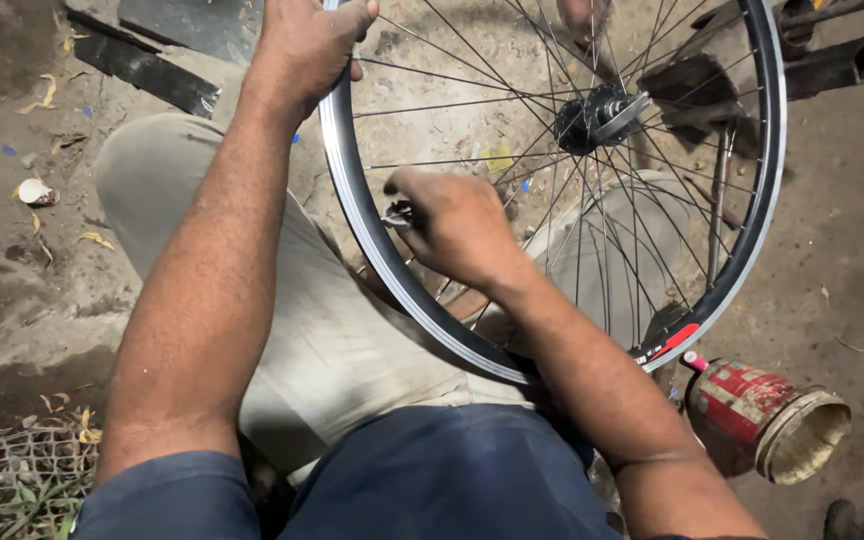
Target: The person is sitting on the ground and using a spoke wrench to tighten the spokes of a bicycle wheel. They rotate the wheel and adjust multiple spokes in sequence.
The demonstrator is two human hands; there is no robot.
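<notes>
**Bicycle wheel held at the rim, small tool at the spokes**

Far left: bare dirt ground [12, 290], dry leaves, a patch of wire mesh [12, 485] at the bottom corner. The person sits with pale trousers [322, 330] under the work.

The left hand [307, 40] is clenched over the top of the wheel rim [352, 200], fingers curled round the edge. The bicycle wheel [552, 180] stands nearly upright between the knees, hub [597, 115] right of centre.

The right hand [452, 225] reaches through the spokes [472, 90] just inside the rim and pinches a small metal tool [397, 213]; its exact kind is too small to tell.

Judgement: the wheel likely handles light. The rim looks stiff and smooth, the soundest place to grip; the thin spokes seem springy and apt to bend under a side load.

Far right: a red tin can [767, 415] lies on its side near the rim's lower edge.
</notes>
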